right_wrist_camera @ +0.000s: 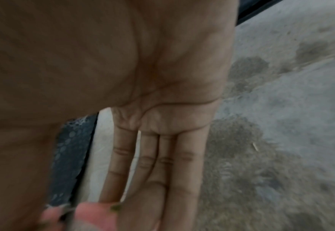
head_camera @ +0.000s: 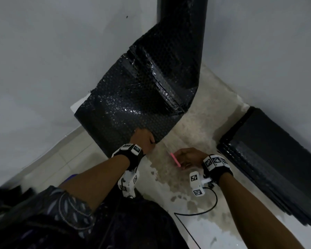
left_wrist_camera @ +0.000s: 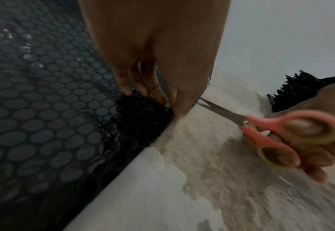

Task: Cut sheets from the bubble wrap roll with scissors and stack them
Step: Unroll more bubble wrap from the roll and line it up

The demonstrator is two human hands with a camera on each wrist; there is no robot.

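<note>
Both hands busy: left hand (left_wrist_camera: 152,62) pinches bubble wrap (head_camera: 126,112), right hand (head_camera: 190,157) grips scissors (left_wrist_camera: 271,132).

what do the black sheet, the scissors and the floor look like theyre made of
Black sheet: glossy plastic bubble wrap, judging by its rows of round raised cells catching glints.
Scissors: bare grey metal blades; matte pink handles with yellow-green loop lining, probably plastic.
Floor: hard, pale and mottled, perhaps stone or worn concrete; the look leaves it open.
</note>
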